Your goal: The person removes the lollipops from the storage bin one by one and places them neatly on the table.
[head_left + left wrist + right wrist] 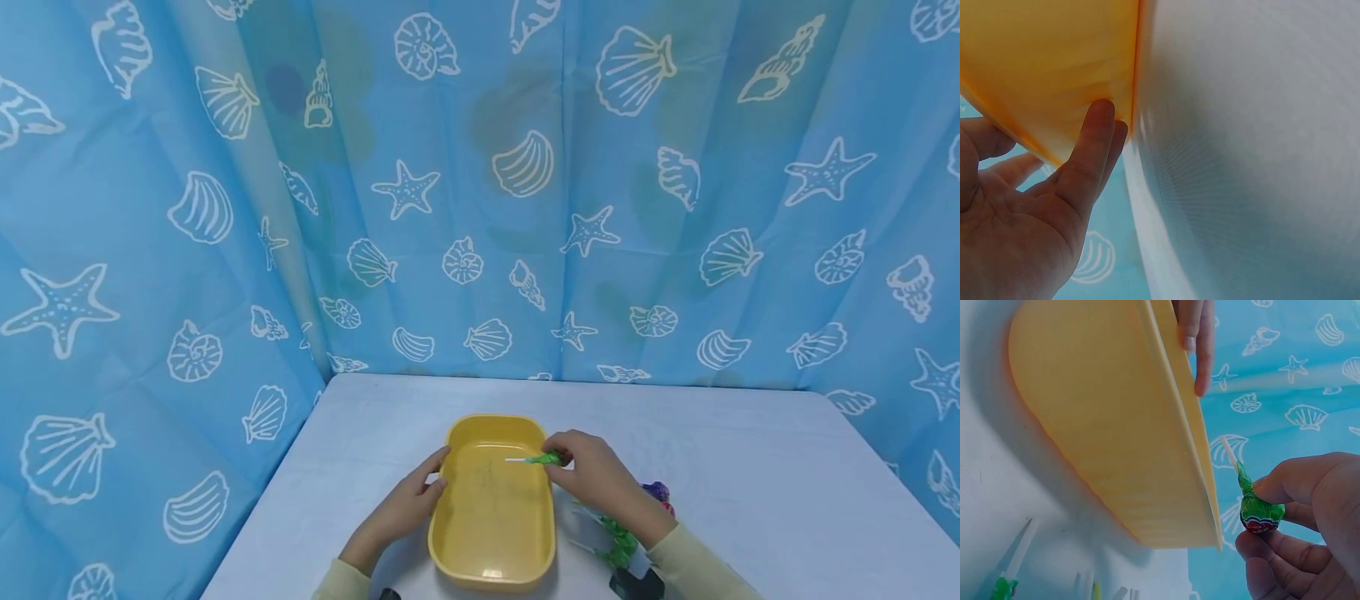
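A yellow tray [491, 533], deep-walled and rounded at the corners, stands on the white table. My left hand [411, 500] holds its left side: thumb and index finger lie at the rim, while other fingers press the outer wall [1041, 56]. Over the tray's right rim, my right hand [592, 471] pinches a lollipop in a green wrapper [1262, 511]. Its white stick [1229, 452] points left across the tray in the head view. Beside the tray on the right, under my right forearm, lie several more green-wrapped lollipops [619, 540].
Purple and red wrapped lollipops [657, 493] show just past my right forearm, partly hidden by it. A black object [637, 583] sits at the table's near edge. Blue shell-print curtains [465, 208] close off the back and sides of the white table [750, 483].
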A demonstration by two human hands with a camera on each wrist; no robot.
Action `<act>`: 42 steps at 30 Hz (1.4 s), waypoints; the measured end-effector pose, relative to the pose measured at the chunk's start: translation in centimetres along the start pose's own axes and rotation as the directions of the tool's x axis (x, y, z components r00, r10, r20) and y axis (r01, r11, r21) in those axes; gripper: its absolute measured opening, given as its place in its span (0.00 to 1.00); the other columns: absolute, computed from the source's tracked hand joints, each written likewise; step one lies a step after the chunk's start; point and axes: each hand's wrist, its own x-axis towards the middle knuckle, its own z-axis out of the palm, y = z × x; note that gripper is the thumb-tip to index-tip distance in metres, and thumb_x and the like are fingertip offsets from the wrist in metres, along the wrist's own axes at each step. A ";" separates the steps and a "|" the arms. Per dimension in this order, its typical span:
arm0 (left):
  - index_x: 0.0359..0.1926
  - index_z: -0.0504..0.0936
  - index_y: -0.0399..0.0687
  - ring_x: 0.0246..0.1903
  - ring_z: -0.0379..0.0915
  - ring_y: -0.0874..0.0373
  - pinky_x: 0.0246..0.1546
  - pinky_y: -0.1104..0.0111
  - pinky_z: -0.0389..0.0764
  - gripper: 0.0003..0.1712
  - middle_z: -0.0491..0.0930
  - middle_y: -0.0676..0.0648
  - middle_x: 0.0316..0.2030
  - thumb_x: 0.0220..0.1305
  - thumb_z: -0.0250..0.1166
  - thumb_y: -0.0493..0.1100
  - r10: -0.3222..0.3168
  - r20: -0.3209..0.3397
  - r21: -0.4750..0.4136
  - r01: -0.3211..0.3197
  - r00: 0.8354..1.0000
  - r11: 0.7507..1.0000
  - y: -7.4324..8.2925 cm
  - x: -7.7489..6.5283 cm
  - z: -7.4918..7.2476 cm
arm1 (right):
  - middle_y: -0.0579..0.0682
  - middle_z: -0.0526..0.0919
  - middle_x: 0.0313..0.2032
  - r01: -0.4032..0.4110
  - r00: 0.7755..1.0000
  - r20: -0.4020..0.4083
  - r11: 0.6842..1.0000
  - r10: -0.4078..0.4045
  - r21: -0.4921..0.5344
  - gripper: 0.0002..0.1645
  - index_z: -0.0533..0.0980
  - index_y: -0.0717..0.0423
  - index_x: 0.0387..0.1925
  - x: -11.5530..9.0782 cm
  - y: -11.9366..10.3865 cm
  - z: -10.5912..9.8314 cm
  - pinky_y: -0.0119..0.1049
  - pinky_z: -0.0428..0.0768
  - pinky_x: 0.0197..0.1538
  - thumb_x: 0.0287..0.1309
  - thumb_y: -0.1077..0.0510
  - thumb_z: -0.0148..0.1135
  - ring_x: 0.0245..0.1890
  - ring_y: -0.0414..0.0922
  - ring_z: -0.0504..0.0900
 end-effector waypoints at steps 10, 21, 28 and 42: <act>0.79 0.58 0.47 0.62 0.72 0.38 0.59 0.45 0.77 0.31 0.65 0.35 0.70 0.79 0.50 0.43 0.015 0.013 -0.016 -0.014 1.000 1.000 -0.3 0.1 -0.1 | 0.39 0.81 0.33 -0.021 0.999 -0.047 1.000 0.021 0.000 0.10 0.84 0.51 0.42 -1.5 0.5 -0.5 0.39 0.85 0.44 0.57 0.60 0.73 0.35 0.37 0.78; 0.79 0.58 0.47 0.62 0.72 0.39 0.59 0.44 0.77 0.31 0.66 0.35 0.70 0.79 0.50 0.44 0.021 0.010 -0.014 -0.021 1.000 1.000 -0.2 0.1 -0.2 | 0.41 0.82 0.35 -0.054 0.993 -0.105 0.999 0.053 -0.005 0.11 0.84 0.49 0.41 -3.0 0.9 -1.5 0.42 0.86 0.45 0.55 0.60 0.73 0.37 0.39 0.80; 0.79 0.58 0.46 0.63 0.71 0.38 0.61 0.44 0.75 0.31 0.65 0.35 0.70 0.79 0.50 0.43 0.014 0.014 -0.029 -0.013 1.000 0.999 -0.1 0.1 -0.1 | 0.41 0.82 0.36 -0.107 0.990 -0.093 0.994 0.106 -0.003 0.12 0.84 0.49 0.43 -3.9 1.9 -1.8 0.42 0.87 0.45 0.56 0.59 0.72 0.37 0.39 0.80; 0.79 0.58 0.48 0.61 0.72 0.41 0.59 0.46 0.77 0.31 0.65 0.35 0.70 0.80 0.51 0.44 0.016 0.020 -0.031 -0.015 1.000 0.999 -0.4 0.1 -0.2 | 0.42 0.82 0.37 -0.144 0.984 -0.109 0.989 0.144 0.008 0.14 0.84 0.53 0.46 -5.4 4.0 -2.2 0.40 0.83 0.41 0.56 0.60 0.72 0.35 0.39 0.78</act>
